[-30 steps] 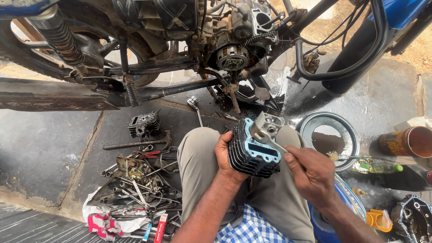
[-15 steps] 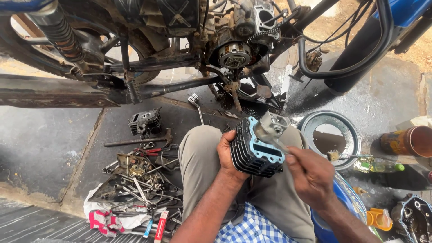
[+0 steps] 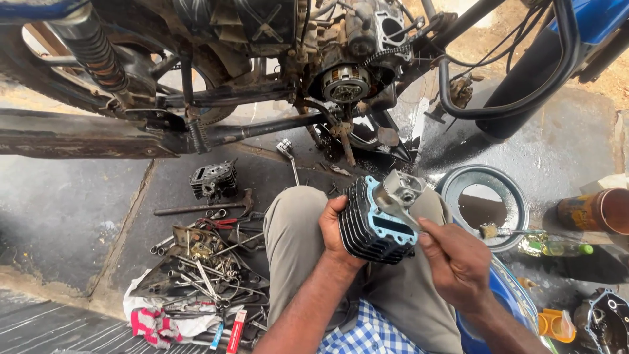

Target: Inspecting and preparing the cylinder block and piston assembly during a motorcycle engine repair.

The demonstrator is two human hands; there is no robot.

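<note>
My left hand (image 3: 334, 231) grips a black finned engine cylinder (image 3: 368, 226) with a light blue gasket on its face, held above my knee. A silver piston (image 3: 401, 189) sticks out of the cylinder's upper end. My right hand (image 3: 457, 261) holds the lower end of the piston's metal rod against the gasket face, fingers closed around it. Both hands are over my khaki trouser leg.
A stripped motorcycle (image 3: 341, 72) stands ahead on the wet black floor. A second finned cylinder part (image 3: 213, 179) and a pile of wrenches and tools (image 3: 203, 262) lie to the left. A round metal pan (image 3: 486, 203) with a brush, a bottle (image 3: 557, 247) and a can (image 3: 599, 211) sit right.
The cylinder has tilted slightly and moved a little down and right in my hands. My right hand has shifted closer to the gasket face.
</note>
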